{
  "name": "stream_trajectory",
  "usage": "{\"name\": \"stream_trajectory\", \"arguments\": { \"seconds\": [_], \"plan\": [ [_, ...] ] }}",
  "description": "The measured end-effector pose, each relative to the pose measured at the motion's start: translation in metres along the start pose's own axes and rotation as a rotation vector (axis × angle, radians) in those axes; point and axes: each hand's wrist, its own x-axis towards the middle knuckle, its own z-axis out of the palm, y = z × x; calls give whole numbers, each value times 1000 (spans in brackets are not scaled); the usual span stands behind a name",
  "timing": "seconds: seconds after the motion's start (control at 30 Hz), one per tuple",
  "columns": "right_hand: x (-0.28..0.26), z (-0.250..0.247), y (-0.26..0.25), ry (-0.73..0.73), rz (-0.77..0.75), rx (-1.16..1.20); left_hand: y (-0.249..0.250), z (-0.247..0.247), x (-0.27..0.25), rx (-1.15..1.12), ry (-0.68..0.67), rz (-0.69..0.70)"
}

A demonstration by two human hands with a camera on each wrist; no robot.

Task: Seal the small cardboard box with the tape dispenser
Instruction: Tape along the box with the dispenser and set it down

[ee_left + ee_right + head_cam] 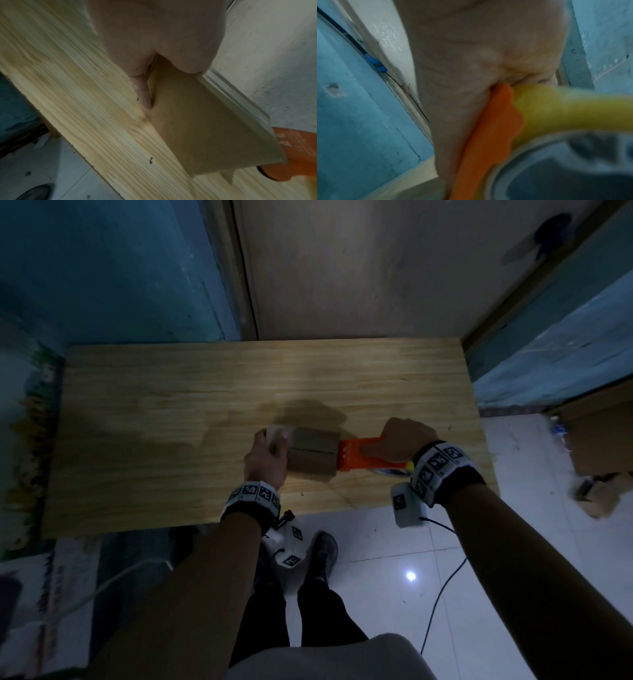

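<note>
The small cardboard box [312, 453] lies on the wooden table [171, 412], its top flaps meeting in a seam. My left hand [272, 451] grips the box's left end, where pale clear tape [278, 435] folds over the edge. In the left wrist view a finger [142, 93] presses the box's near side [205, 128], and a tape strip [240, 97] runs along its top. My right hand [406, 440] grips the orange tape dispenser [356, 454], whose front sits at the box's right end. In the right wrist view the dispenser [488, 135] has a yellow part [565, 108] and a tape roll [556, 169].
The table backs onto a pale wall [359, 268], with a blue wall [102, 268] on the left. Cardboard boxes [596, 491] lie on the white tiled floor at right. A black cable [442, 594] runs over the floor by my feet [325, 549].
</note>
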Motion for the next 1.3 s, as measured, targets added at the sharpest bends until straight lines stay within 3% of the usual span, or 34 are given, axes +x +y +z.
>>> {"name": "stream_trajectory", "arguments": {
  "seconds": [0.2, 0.33, 0.43, 0.5, 0.6, 0.73, 0.93, 1.13, 1.3],
  "plan": [
    [-6, -12, -26, 76, 108, -46, 3, -2, -1, 43, 20, 14],
    [-5, 4, -55, 241, 327, -328, 2, 2, -3, 43, 9, 55],
    [0, 47, -53, 45, 92, -91, -1, 4, 2, 53, 21, 48],
    [-10, 46, -40, -25, 121, 12, -5, 4, 9, 65, 34, 0],
    [-13, 47, -25, -17, 162, 56, -9, 2, 11, 160, 64, 26],
    [-11, 49, -15, 60, 185, 92, 1, 4, 4, 465, 203, 342],
    [-15, 50, -19, 82, 176, 132, 11, 21, -1, 613, 83, 262],
    [-19, 54, -20, 62, 171, 118, 6, 35, -17, 832, 62, 571],
    [-21, 57, -14, 87, 157, 162, 10, 38, -10, 865, -7, 529]
  ]
}}
